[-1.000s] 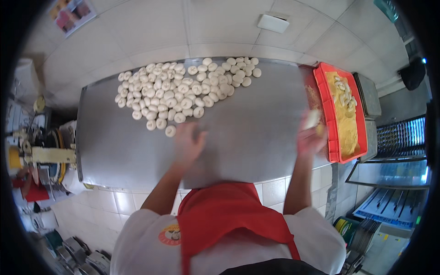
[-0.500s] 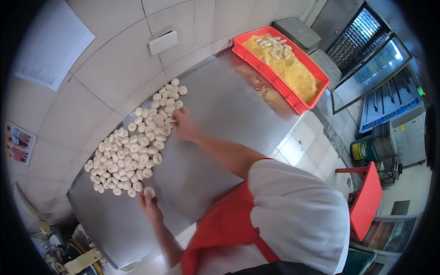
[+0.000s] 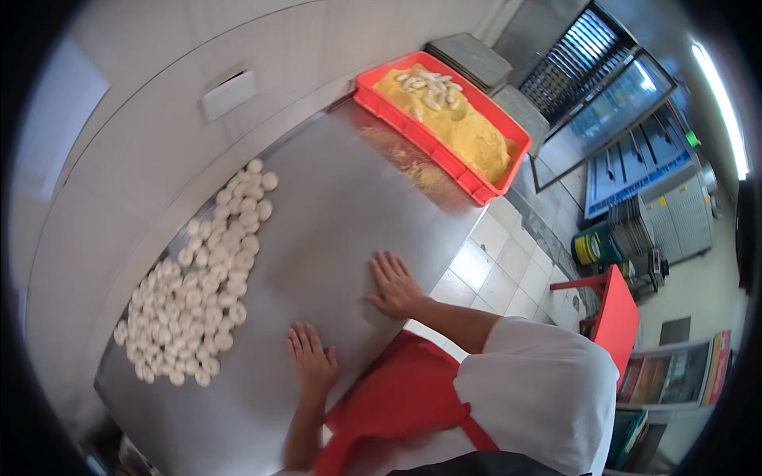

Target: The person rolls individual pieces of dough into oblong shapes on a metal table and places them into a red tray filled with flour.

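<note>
Left hand and right hand lie palm-down, fingers extended, undersides hidden, on the grey metal counter, right of clustered round white dough pieces; even, light pressure seems best.

passage: mid tabletop | obstacles: white rounds left, red tray right

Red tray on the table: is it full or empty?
At least partly filled: the red tray holds yellow powder, with white pieces lying on top.
</note>
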Action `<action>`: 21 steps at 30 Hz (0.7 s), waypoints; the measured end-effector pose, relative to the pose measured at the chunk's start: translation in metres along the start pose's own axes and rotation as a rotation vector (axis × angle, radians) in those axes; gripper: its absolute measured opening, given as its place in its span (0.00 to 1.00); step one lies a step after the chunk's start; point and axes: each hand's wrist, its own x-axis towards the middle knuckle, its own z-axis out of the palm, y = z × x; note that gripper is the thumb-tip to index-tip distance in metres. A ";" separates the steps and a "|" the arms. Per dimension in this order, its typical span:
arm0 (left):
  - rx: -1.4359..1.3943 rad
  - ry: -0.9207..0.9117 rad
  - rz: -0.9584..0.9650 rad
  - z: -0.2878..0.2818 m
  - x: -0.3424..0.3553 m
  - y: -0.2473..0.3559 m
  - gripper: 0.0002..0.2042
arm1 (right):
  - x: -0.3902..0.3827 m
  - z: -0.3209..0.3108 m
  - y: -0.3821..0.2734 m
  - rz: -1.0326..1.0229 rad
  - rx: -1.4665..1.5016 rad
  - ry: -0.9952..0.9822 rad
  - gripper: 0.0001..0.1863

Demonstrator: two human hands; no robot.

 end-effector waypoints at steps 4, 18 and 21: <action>0.050 -0.050 -0.013 -0.020 0.114 0.006 0.43 | 0.112 -0.043 0.006 0.001 -0.011 0.080 0.52; 0.047 -0.104 -0.052 -0.028 0.014 0.037 0.33 | -0.046 -0.010 0.010 -0.043 0.189 0.043 0.33; -0.186 -0.027 -0.023 -0.021 0.019 0.023 0.16 | -0.054 0.001 0.012 0.152 0.230 0.143 0.23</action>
